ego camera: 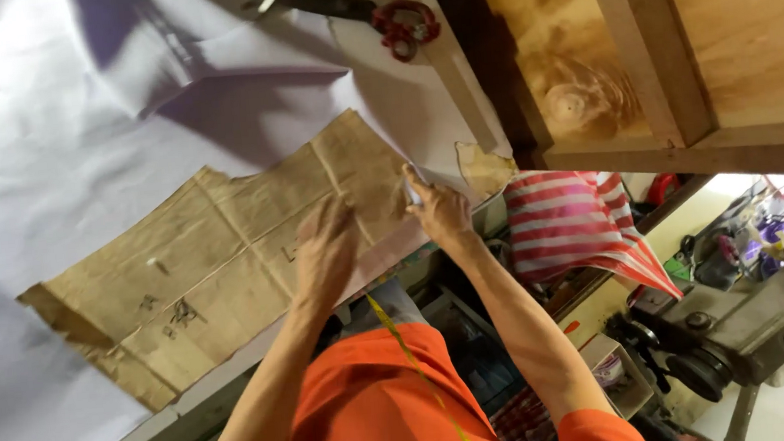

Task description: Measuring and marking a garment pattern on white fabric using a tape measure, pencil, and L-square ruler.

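Left hand (323,245): open, palm down, fingers spread flat on the worn brown paper pattern piece (225,254), pressing it in place.
Right hand (438,209): closed in a pinch on a small pale marker, probably tailor's chalk (408,189), its tip at the pattern's near edge, close to the corner.
Pattern piece, position: lies flat on the pale lilac fabric (54,137), which is spread across the worktop (190,399); its long side runs along the near edge.
Pattern piece, look: creased, fold lines crossing it, edges ragged and torn, a few dark handwritten marks and a small pale spot on its surface.
Fabric, look: smooth under the pattern, rumpled into one raised fold further back.
Step in hand: judged to be tracing the pattern outline onto the fabric, with the near corner now being marked.
Next move calls for: steady downward pressure from the flat hand so the paper does not slip, and the marker kept tight against the paper edge; the torn edge would need care.
Nearby, on the worktop: dark-bladed scissors with red handles (389,22), well apart from both hands.
Nearby, below: red-and-white striped cloth (567,224) hanging beside the worktop; grey sewing machine (751,321) further off.
Worn: orange top (379,392), yellow measuring tape (415,370) hanging down over it.
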